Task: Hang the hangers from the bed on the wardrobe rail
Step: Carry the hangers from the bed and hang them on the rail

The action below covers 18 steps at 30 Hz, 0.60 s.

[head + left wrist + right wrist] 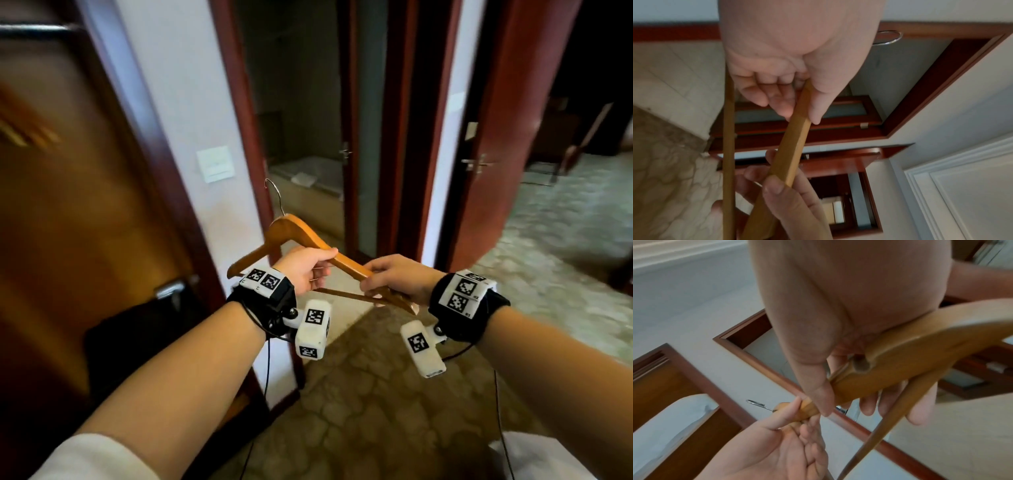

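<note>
A wooden hanger (pixel 294 229) with a metal hook (pixel 274 195) is held level in front of me by both hands. My left hand (pixel 325 265) pinches one sloping arm of it between thumb and fingers, as the left wrist view shows on the hanger arm (pixel 793 146). My right hand (pixel 371 284) grips the same arm nearer its tip, thumb on top in the right wrist view of the hanger (pixel 890 369). The thin bottom bar (pixel 728 146) runs beside the hands. A dark wardrobe rail (pixel 34 30) shows blurred at the top left, far above the hanger.
The brown wardrobe door (pixel 85 205) fills the left. A white switch plate (pixel 215 164) is on the wall beside a doorway (pixel 308 137). A red-brown door with a metal handle (pixel 478 164) stands open at right. Patterned carpet (pixel 376 394) lies below.
</note>
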Available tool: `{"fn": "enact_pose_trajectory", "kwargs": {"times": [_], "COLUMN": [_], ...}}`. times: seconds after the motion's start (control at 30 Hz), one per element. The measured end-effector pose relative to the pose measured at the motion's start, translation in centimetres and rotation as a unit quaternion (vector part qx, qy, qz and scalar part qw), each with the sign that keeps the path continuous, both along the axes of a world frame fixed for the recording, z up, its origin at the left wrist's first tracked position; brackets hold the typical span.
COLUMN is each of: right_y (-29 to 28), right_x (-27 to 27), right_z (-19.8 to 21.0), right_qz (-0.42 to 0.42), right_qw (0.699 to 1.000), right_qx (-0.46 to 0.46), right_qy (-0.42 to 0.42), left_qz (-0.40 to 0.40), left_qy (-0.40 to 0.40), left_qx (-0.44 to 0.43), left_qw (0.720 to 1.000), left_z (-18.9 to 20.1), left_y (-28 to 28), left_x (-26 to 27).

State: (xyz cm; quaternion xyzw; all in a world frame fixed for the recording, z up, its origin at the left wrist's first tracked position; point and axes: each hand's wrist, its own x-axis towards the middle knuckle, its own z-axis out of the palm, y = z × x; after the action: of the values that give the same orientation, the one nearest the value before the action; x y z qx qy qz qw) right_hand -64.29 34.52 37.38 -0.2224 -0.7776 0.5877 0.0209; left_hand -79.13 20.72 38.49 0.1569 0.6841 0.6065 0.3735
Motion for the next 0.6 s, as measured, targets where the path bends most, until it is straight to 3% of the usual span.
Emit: {"fn": "enact_pose_trajectory", "kwargs": {"times": [0.4, 0.6], "right_y": [-14.3, -20.6], "right_x": [-13.0, -18.9], "right_z": [1.3, 1.9], "right_qz": [0.213, 0.290], "right_qw": [0.977, 0.957], "right_qx": [-0.029, -0.011], "right_qy": [0.008, 0.015], "left_qz": [0.219, 0.268], "left_qy": [0.013, -0.002], "left_qx": [-0.007, -0.016], "left_qw": [0.976, 0.963], "left_z": [2.7, 3.1], "left_y": [-18.6, -25.5], "left_x": [-5.7, -10.1]}}
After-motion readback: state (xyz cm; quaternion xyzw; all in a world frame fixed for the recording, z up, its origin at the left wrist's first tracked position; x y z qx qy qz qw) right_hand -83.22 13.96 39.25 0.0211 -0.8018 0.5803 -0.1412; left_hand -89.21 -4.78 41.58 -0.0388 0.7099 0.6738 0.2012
